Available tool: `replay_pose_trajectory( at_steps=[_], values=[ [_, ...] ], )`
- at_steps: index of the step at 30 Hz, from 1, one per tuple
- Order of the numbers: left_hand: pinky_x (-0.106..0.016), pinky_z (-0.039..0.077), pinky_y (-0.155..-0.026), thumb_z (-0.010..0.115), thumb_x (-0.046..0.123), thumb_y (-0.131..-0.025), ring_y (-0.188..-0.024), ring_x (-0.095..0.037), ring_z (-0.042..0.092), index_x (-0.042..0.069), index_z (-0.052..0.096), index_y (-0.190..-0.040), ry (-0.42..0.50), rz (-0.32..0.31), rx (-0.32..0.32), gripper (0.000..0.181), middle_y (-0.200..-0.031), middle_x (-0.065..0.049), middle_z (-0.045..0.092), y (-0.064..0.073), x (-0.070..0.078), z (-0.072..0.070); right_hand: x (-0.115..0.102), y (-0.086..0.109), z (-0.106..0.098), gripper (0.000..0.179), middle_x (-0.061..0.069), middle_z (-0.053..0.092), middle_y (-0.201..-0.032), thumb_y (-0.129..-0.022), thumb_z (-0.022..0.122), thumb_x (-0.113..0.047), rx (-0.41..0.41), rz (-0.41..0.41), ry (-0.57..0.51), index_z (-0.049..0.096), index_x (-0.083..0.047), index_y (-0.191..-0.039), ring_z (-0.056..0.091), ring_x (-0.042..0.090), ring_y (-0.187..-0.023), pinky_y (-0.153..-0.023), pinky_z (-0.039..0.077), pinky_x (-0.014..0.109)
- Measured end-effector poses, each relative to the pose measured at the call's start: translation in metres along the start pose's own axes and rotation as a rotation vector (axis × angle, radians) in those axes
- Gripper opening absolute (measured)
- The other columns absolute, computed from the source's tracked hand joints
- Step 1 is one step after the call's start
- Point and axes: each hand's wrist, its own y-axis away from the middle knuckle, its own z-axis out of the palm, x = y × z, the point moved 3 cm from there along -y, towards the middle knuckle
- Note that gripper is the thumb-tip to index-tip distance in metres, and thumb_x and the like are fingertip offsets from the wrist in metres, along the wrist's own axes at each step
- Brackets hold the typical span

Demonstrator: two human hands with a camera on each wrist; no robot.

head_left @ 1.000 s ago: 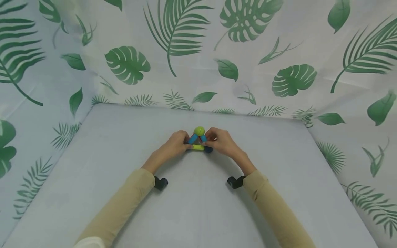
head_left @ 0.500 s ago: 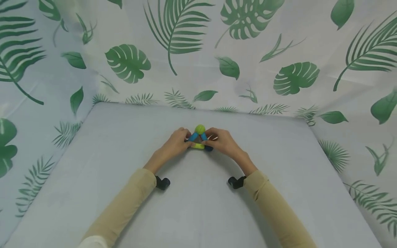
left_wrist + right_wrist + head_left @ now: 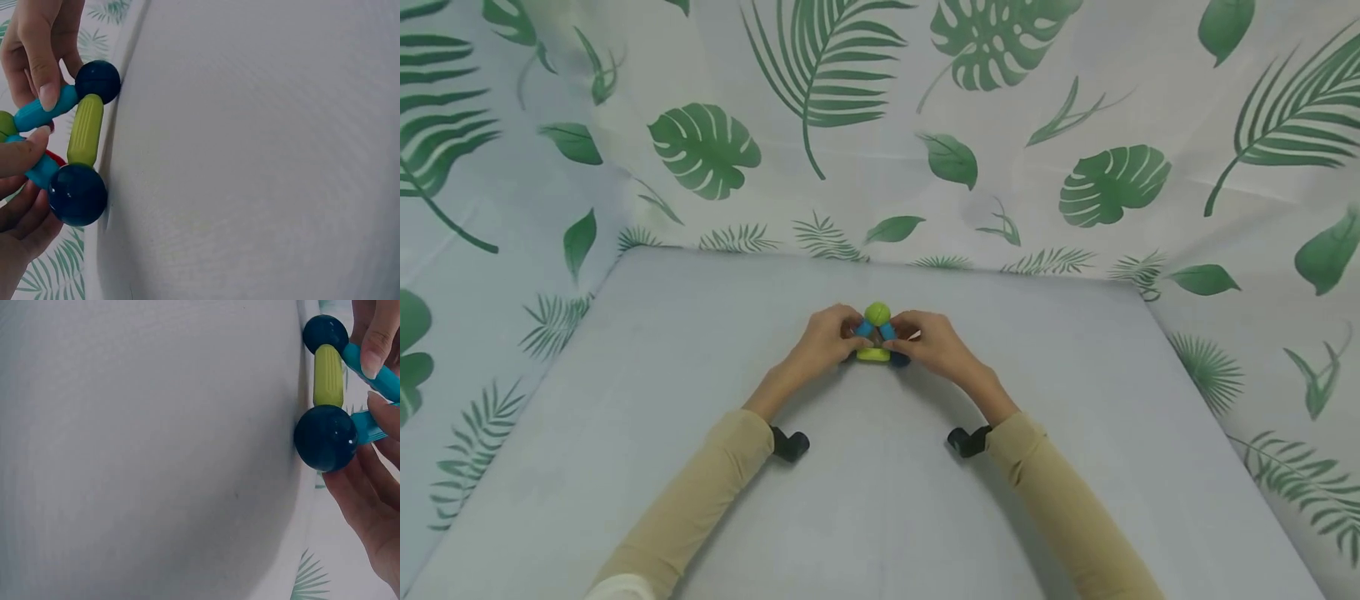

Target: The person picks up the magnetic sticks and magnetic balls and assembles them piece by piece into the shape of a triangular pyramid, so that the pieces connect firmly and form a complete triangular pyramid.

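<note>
At the far middle of the table a triangle of toy rods and balls stands between the hands. A yellow-green rod [image 3: 873,355] forms its base, joining two dark blue balls [image 3: 78,195]. Light blue rods slant up to a lime green ball [image 3: 877,313] at the top. The left hand [image 3: 824,337] pinches the left blue rod [image 3: 42,171] between thumb and fingers. On the other side, the right hand [image 3: 934,342] pinches the right blue rod [image 3: 367,427]. Part of a red piece [image 3: 57,158] shows behind; the rest of it is hidden.
The pale tabletop [image 3: 880,500] spreads around the forearms. Leaf-printed cloth [image 3: 865,167] rises behind it and at both sides. A black wrist-worn device [image 3: 792,446] sits by the left cuff, another one [image 3: 967,442] by the right.
The left hand's thumb has shifted from the lower left corner up and inward onto the left blue rod. The right hand keeps its hold. The triangle stays nearly in place.
</note>
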Motion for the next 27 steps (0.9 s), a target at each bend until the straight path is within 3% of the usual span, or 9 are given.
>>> replay_pose_trajectory(
  at_steps=[9,17,22,27],
  values=[
    [-0.033,0.057,-0.081,0.083,0.008,-0.087,-0.092,-0.025,0.065,-0.005,0.063,-0.11,0.012,0.021,-0.004,0.033,-0.105,-0.019,0.068,-0.001,0.002,0.002,-0.001,0.0,0.003,0.027,0.012,0.074,-0.099,-0.091,0.08,-0.019,0.023,0.04,-0.001,0.07,-0.002,-0.109,0.071,0.027,-0.095,-0.077,0.061,0.036],
    [-0.039,0.057,-0.092,0.075,0.012,-0.094,-0.105,-0.028,0.068,-0.003,0.068,-0.123,-0.005,-0.028,-0.055,0.033,-0.118,-0.017,0.07,0.003,0.001,-0.004,-0.004,-0.001,0.005,0.023,0.01,0.075,-0.109,-0.096,0.073,-0.016,-0.018,0.013,-0.03,0.074,-0.003,-0.115,0.07,0.025,-0.103,-0.09,0.06,0.039],
    [-0.04,0.057,-0.095,0.073,0.012,-0.096,-0.11,-0.029,0.068,-0.003,0.067,-0.127,-0.001,-0.026,-0.06,0.035,-0.121,-0.017,0.071,0.007,-0.001,-0.006,-0.003,0.001,0.005,0.028,0.01,0.075,-0.116,-0.098,0.071,-0.019,-0.05,0.005,-0.027,0.072,-0.004,-0.123,0.069,0.026,-0.107,-0.092,0.06,0.039],
    [-0.041,0.057,-0.096,0.072,0.027,-0.098,-0.116,-0.03,0.066,0.002,0.069,-0.129,0.008,-0.011,-0.095,0.039,-0.127,-0.013,0.07,0.007,-0.007,-0.012,-0.002,0.011,-0.009,0.033,0.012,0.071,-0.127,-0.103,0.065,-0.024,0.011,0.033,-0.039,0.069,-0.006,-0.13,0.069,0.03,-0.113,-0.094,0.059,0.043]
  ],
)
